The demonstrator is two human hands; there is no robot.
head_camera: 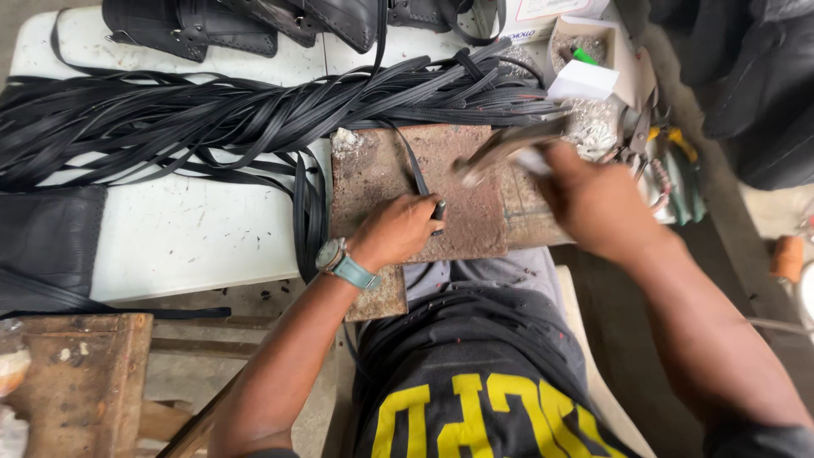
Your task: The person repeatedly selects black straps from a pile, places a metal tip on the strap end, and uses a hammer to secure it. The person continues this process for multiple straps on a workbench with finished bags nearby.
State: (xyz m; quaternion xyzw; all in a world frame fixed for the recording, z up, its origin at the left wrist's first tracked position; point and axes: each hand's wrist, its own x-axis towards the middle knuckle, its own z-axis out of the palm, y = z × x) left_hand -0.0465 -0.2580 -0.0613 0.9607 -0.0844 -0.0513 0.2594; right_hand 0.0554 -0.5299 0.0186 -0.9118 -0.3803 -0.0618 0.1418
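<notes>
1. The left hand [397,229], at the centre of the frame, is curled closed with its knuckles up. It pinches a small dark punch-like tool [438,209] upright against a narrow black strap [413,170].
2. That strap runs from the hand up across a rusty brown metal block [424,182] towards the pile at the upper middle of the frame.
3. The block rests partly on the white table [186,229] and partly over the person's lap, just above the grey trousers.
4. The right hand [593,199], at the centre right, is wrapped shut around the handle of a hammer [500,148]. The hammer is blurred, so its head is hard to make out; it seems to sit above the block, just to the right of the punch.
5. A large heap of black straps [212,110] spreads over the upper left and upper middle of the table, and some hang over its near edge beside the block.
6. Black leather pieces [195,25] lie along the top edge of the frame.
7. A small box of metal bits [585,51] sits at the upper right.
8. Pliers with yellow and green handles [670,144] lie to the right of the hammer hand.
9. A teal-strapped wristwatch [339,259] is on the left wrist.
</notes>
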